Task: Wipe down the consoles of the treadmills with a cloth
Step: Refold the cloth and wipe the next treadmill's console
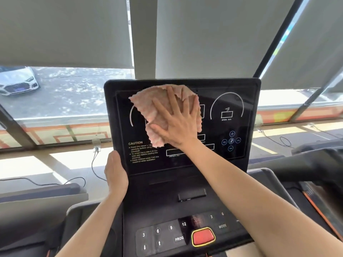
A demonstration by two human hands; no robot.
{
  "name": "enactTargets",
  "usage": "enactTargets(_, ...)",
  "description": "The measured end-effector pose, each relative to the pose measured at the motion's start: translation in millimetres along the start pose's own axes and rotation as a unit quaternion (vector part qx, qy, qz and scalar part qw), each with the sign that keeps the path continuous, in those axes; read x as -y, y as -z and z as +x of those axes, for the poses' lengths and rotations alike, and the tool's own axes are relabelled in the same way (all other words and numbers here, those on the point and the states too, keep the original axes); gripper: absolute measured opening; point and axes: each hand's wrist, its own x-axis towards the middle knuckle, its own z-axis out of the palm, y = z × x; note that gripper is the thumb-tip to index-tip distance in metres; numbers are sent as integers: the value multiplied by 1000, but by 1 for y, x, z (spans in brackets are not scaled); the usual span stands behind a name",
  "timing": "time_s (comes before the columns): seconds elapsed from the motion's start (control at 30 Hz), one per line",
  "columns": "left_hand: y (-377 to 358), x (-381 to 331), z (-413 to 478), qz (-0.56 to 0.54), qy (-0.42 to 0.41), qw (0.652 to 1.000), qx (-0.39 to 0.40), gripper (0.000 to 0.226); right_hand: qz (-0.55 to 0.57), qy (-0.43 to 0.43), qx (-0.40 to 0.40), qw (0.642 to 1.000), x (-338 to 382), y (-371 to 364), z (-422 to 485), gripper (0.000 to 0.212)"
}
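The red stop button [203, 237] sits below my arms — I avoid it. My right hand [178, 123], spread flat, presses the cloth [157, 108] on the screen [222, 101]; my left hand [115, 173] grips its edge — even, overlapping strokes should work best.

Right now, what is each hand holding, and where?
Right hand presses the cloth flat against the screen; left hand grips the console at its lower-left edge.

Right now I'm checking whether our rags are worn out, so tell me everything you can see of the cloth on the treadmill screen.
The cloth is pale pink and fuzzy, like microfibre, with ragged edges. It lies crumpled and partly spread against the upper middle of the dark screen, covering part of the printed markings. The right hand presses it flat with open, spread fingers; a lower corner hangs free just above the caution text. No stains or holes show.
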Motion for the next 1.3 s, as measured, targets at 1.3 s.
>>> enactTargets(1.3, -1, -23, -17, 32, -1, 999, -8, 30, 96, -216, -59, 970, -33, -35, -90, 84)
